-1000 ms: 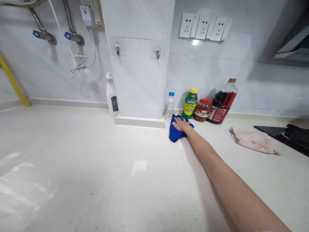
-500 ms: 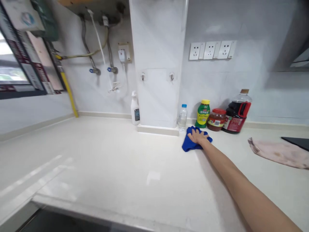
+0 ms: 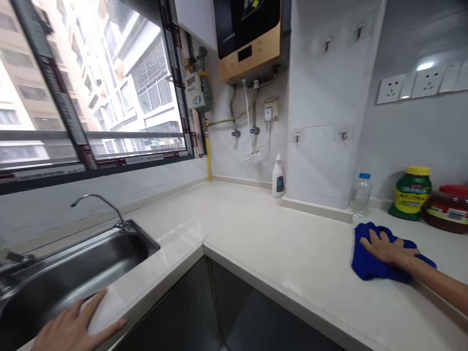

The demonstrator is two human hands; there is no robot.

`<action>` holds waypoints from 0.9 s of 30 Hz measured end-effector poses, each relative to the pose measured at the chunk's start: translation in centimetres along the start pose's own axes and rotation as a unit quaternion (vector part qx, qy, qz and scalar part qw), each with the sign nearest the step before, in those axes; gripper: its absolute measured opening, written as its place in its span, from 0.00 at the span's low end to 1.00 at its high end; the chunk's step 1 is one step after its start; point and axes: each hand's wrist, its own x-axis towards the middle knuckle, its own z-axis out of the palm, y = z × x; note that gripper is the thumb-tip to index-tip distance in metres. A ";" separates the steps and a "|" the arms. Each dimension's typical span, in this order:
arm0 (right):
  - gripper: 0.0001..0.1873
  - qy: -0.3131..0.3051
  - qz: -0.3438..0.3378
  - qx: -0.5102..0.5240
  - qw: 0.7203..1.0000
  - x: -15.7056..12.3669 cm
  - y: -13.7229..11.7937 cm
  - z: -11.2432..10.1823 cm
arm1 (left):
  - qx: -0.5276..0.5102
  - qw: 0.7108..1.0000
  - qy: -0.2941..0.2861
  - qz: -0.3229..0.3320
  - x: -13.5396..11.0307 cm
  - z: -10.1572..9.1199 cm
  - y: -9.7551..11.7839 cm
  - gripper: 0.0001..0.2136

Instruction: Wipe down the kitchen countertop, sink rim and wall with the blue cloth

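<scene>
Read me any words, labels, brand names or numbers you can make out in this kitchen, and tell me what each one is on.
None can be read.
Green yellow-capped bottle: label print too blurred.
Red-lidded jar: label too blurred.
White spray bottle: dark label too small.
Black and gold water heater: small white lettering and yellow mark, unreadable.
Window frame stickers: print too small.

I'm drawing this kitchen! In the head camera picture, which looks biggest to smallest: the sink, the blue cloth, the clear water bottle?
1. sink, largest by far, though it is nearest the camera.
2. blue cloth, under the right hand.
3. clear water bottle, smallest; it stands farther back.
</scene>
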 end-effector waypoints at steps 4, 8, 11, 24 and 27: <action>0.56 -0.032 -0.047 -0.019 0.998 -3.3 -4.9 0.6 | 0.010 0.999 -0.032 -0.043 -1.1 -1.7 1.8 0.50; 0.48 -0.050 -0.099 -0.058 0.992 -7.4 -11.2 0.2 | -0.041 0.998 -0.034 -0.040 -1.3 -2.1 2.2 0.52; 0.44 -0.059 -0.149 -0.066 0.985 -10.9 -16.1 -0.5 | -0.060 0.997 -0.037 -0.043 -1.1 -1.6 1.7 0.55; 0.43 -0.115 -0.350 -0.041 0.929 -23.7 -33.1 -1.8 | -0.026 0.998 -0.034 -0.050 -0.9 -1.3 1.8 0.53; 0.43 -0.122 -0.367 -0.031 0.922 -24.8 -35.5 -1.7 | 0.003 0.998 -0.045 -0.053 -1.1 -1.5 2.1 0.52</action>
